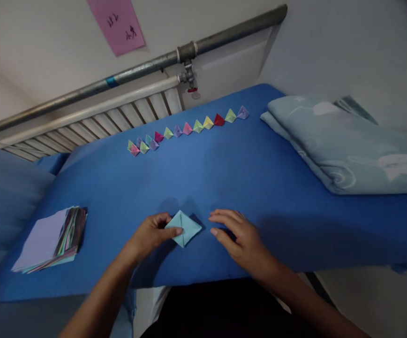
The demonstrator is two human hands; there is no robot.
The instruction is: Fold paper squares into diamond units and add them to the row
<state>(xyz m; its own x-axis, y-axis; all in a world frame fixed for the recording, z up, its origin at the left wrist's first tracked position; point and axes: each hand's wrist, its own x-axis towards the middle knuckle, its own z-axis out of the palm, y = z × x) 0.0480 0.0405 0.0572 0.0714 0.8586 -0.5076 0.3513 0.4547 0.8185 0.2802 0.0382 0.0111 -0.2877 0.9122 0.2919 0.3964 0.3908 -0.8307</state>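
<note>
A light blue folded paper piece (pixel 185 227) lies on the blue sheet (pixel 224 178) near its front edge. My left hand (pixel 152 234) pinches the piece's left corner between thumb and fingers. My right hand (pixel 237 234) rests on the sheet just right of the piece, fingers stretched toward it and apart from it, holding nothing. A stack of coloured square papers (pixel 52 239) lies at the left. A row of several small folded paper pyramids (pixel 189 127) in pink, green, purple, yellow and red runs along the far side.
A folded pale blue quilt (pixel 347 145) lies at the right. A metal bed rail (pixel 126 80) and slatted frame run along the back. A pink note (pixel 117 23) hangs on the wall. A blue pillow (pixel 3 197) sits at the left.
</note>
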